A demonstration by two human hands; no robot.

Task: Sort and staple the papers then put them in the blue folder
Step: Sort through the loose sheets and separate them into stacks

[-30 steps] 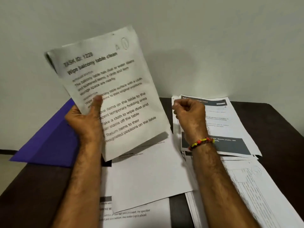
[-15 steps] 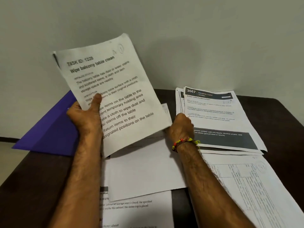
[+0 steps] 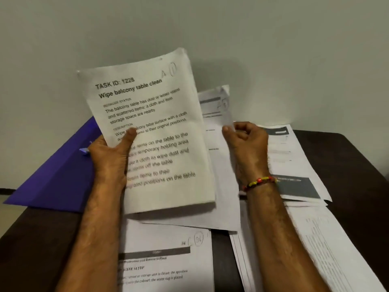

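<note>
We're mid-sort. Left hand (image 3: pixel 111 157) holds the sheet headed "Wipe balcony table clean" (image 3: pixel 151 131) upright, thumb pressed across its face, fingers hidden behind it. Right hand (image 3: pixel 248 144) is pinching a second sheet (image 3: pixel 216 114) just right of the held sheet and tucked partly behind it, thumb and fingertips closed on its edge; it's motion-blurred, so we can't read its heading or corner mark. The held sheet has a handwritten letter and circled number in its top right corner, and we'd guess that is the sort key. Blue folder (image 3: pixel 54 178) lies flat on the dark table (image 3: pixel 347 161), left of the held sheet and partly under it. More loose papers lie below the held sheet, one with a circled mark (image 3: pixel 168 260), and a further stack (image 3: pixel 294 165) sits to its right. No stapler is visible in frame. To do this step well: we check the corner mark on the pinched sheet before merging, seat it behind the held sheet in number order, then tap the set's bottom edge on the table to square the corners. Keep the left grip low and off the top left corner so the staple spot stays free. Pull the pinched sheet gently, since it overlaps other pages and could drag them out of order.
</note>
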